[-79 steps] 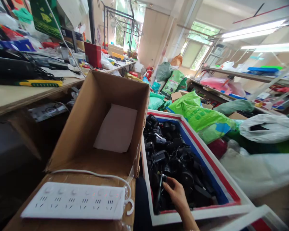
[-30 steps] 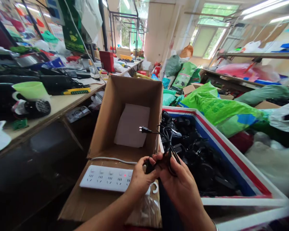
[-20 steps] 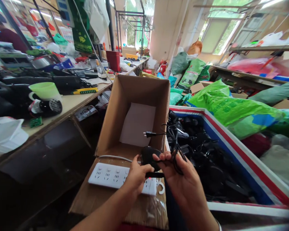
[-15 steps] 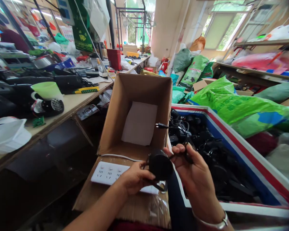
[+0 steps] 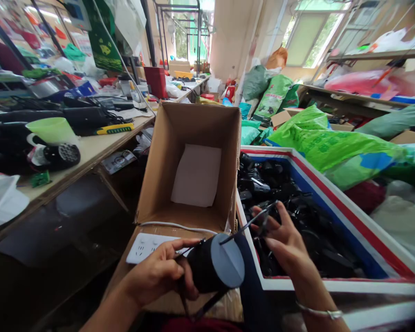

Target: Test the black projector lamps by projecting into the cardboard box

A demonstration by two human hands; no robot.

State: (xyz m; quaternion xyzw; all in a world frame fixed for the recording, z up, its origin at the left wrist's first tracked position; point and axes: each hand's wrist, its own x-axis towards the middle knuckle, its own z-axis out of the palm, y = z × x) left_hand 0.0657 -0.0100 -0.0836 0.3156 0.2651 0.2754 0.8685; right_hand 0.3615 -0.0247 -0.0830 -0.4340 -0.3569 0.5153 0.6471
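Observation:
In the head view, a black cylindrical device [image 5: 204, 267] with a flat grey end is tilted toward the right. My left hand [image 5: 162, 272] grips its side, fingers wrapped around the body. A black power cord [image 5: 249, 222] runs from the grey end up to my right hand [image 5: 285, 244]. There the cord lies across my loosely bent fingers, with thumb and index finger spread; a dark, blurred part sits among them. Below the device hangs a dark strip or handle [image 5: 210, 304]. Behind my left hand, a white power strip [image 5: 136, 249] is partly covered.
An upright cardboard box [image 5: 159, 184] faces me, a pale sheet [image 5: 197, 175] inside. To the right, a white-rimmed bin [image 5: 314, 285] holds many black devices [image 5: 307, 221]. On the left, a workbench [image 5: 93, 150] carries a green cup [image 5: 55, 130] and tools. Green bags [image 5: 346, 143] lie beyond the bin.
The device has turned so its grey end shows, and it sits closer and lower. My right hand has opened partly, moving right with the cord; the plug no longer sticks out over the box.

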